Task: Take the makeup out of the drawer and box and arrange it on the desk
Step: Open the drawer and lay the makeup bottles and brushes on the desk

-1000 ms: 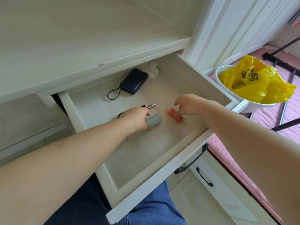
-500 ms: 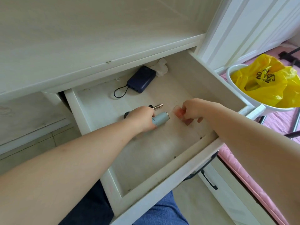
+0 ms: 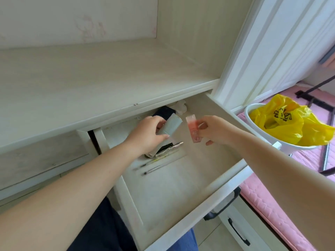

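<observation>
The white drawer (image 3: 213, 205) stands pulled out below the pale desk top (image 3: 90, 84). My left hand (image 3: 146, 134) grips a grey-green tube (image 3: 169, 126), lifted above the drawer floor and tilted up to the right. My right hand (image 3: 213, 130) pinches a small clear case with pink-orange contents (image 3: 193, 128), also raised above the drawer. On the drawer floor under my left hand lie a dark and silver item (image 3: 170, 148) and a few thin sticks (image 3: 154, 164).
A dark blue pouch (image 3: 164, 113) and a crumpled white tissue (image 3: 180, 106) sit at the back of the drawer. A white bin with a yellow bag (image 3: 282, 122) stands to the right, beside a pink mat (image 3: 272, 201). Lower drawers with black handles (image 3: 238, 231) are below.
Both hands have risen from the drawer floor, the left lifting the grey-green tube, the right lifting the pink-orange case. Thin sticks beneath my left hand are now exposed.
</observation>
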### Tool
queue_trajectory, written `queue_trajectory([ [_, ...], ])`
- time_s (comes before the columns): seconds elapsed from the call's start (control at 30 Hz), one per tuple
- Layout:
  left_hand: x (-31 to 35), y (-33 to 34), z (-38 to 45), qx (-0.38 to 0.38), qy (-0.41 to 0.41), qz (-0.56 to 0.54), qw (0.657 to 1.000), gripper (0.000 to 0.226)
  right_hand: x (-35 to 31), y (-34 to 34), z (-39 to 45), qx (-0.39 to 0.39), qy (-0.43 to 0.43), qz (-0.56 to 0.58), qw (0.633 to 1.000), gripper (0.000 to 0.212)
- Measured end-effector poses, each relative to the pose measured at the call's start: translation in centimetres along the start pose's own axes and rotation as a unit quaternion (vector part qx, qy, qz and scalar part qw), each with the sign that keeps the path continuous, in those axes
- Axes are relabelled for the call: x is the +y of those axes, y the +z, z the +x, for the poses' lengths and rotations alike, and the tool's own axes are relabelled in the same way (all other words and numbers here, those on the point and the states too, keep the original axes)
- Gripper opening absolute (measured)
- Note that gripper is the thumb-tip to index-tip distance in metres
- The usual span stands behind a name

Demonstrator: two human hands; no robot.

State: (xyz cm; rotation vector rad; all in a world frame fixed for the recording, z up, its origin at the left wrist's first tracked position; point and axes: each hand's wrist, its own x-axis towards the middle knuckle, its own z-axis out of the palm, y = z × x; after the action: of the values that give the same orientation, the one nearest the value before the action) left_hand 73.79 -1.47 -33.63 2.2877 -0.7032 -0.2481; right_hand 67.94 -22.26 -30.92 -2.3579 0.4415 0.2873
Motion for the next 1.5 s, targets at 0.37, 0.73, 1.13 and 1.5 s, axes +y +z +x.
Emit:
queue_trajectory([
  [0.37, 1.1, -12.5, -4.2, 0.173, 0.029, -0.107, 0.979, 0.037, -11.9, -0.7, -1.7, 0.046, -0.128, 0.083, 0.987, 0.023],
  [0.73, -5.9, -23.8, -7.7, 0.286, -0.003, -0.159, 0.945, 0.036, -26.2, 4.2, 1.0, 0.023, -0.231, 0.171, 0.958, 0.014],
  [1.13, -18.8, -35.2, -12.0, 0.404, -0.077, -0.166, 0.897, 0.031, -40.6, 16.3, 6.6, -0.06, -0.286, 0.192, 0.937, 0.024],
  [1.5, -27.3, -39.8, -10.5, 0.491, -0.105, -0.141, 0.853, 0.034, -48.1, 25.1, 12.8, -0.089, -0.296, 0.141, 0.94, 0.026],
])
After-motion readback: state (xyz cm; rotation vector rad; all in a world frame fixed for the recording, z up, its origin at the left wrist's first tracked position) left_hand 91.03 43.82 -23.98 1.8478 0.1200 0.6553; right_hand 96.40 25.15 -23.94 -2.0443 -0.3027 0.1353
